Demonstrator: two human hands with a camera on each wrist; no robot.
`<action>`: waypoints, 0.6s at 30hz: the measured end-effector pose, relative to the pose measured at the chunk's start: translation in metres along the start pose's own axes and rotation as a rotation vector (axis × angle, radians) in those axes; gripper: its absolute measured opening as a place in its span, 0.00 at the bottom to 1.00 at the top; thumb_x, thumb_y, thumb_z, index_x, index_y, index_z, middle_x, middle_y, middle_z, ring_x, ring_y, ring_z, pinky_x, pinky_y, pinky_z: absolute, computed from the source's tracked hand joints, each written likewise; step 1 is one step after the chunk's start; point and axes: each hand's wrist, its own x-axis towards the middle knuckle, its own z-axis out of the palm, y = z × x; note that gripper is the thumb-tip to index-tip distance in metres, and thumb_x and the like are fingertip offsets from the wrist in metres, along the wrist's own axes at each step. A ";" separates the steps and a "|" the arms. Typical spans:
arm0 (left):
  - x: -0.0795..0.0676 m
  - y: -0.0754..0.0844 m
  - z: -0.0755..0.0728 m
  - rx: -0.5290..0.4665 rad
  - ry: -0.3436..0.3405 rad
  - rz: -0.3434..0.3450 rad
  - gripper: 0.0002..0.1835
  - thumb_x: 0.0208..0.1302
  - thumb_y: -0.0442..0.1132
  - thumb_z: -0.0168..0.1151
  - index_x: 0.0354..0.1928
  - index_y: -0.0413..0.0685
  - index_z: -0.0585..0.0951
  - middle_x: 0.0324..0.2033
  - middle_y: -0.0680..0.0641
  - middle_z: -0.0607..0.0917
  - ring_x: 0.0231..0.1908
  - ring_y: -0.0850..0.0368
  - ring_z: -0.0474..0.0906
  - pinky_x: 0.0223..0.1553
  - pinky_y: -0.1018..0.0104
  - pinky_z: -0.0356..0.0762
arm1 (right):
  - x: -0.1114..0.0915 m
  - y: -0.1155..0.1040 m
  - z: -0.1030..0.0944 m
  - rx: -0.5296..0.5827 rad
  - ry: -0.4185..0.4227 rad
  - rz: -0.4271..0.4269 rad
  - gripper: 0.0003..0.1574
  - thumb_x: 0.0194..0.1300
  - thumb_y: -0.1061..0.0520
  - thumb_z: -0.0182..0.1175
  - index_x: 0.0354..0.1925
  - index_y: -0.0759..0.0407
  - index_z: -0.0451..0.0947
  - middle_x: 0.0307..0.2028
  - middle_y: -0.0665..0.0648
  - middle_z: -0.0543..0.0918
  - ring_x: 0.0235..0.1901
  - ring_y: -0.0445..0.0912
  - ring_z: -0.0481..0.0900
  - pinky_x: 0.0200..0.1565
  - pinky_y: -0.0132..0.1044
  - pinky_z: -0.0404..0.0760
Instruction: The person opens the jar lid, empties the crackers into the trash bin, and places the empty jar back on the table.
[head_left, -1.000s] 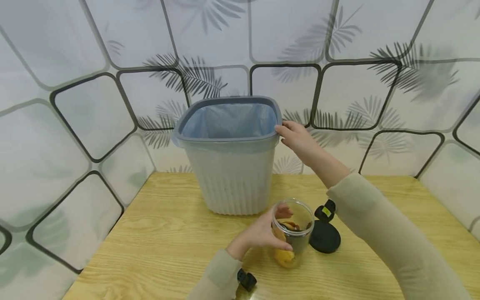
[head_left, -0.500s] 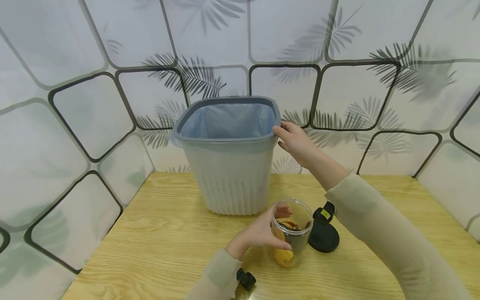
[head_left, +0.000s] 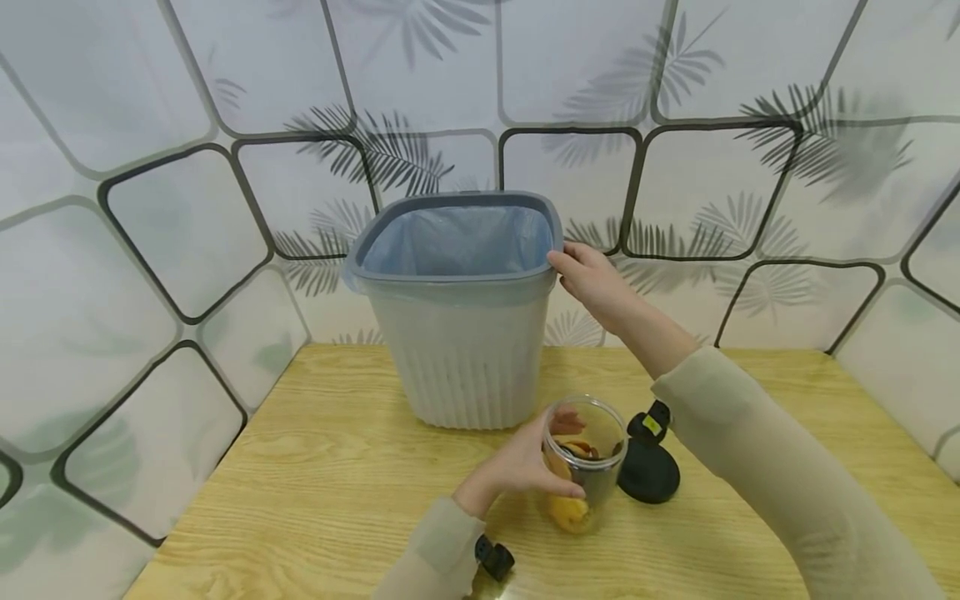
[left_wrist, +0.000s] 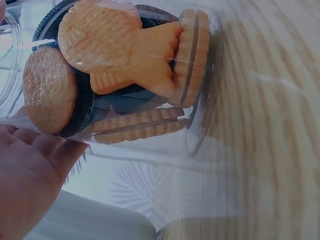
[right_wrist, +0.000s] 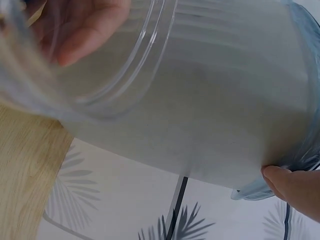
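My left hand (head_left: 513, 467) holds a clear open-topped jar (head_left: 600, 483) on the table, thumb and fingers around its side. In the left wrist view, the jar contains an orange fish-shaped cookie (left_wrist: 107, 37), a round tan cookie (left_wrist: 47, 92), sandwich cookies (left_wrist: 145, 125) and dark round pieces partly hidden behind. My right hand (head_left: 596, 287) grips the right rim of a pale ribbed trash bin (head_left: 468, 354), thumb over the edge and the other fingers mostly hidden. A blue plastic liner (head_left: 465, 233) covers the bin's inside.
A black round disc (head_left: 651, 473) lies just right of the jar. Black devices are strapped at the left wrist (head_left: 493, 558) and the right wrist (head_left: 648, 423). Behind the wooden table (head_left: 322, 467) stands a leaf-patterned backdrop (head_left: 712, 192), close behind the bin.
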 end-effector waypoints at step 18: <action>-0.014 -0.001 -0.008 0.094 0.165 0.005 0.42 0.29 0.40 0.68 0.51 0.51 0.57 0.45 0.51 0.67 0.45 0.55 0.65 0.45 0.62 0.61 | -0.001 -0.003 -0.002 -0.023 -0.029 0.039 0.34 0.58 0.49 0.40 0.57 0.63 0.44 0.56 0.57 0.49 0.55 0.43 0.44 0.52 0.36 0.48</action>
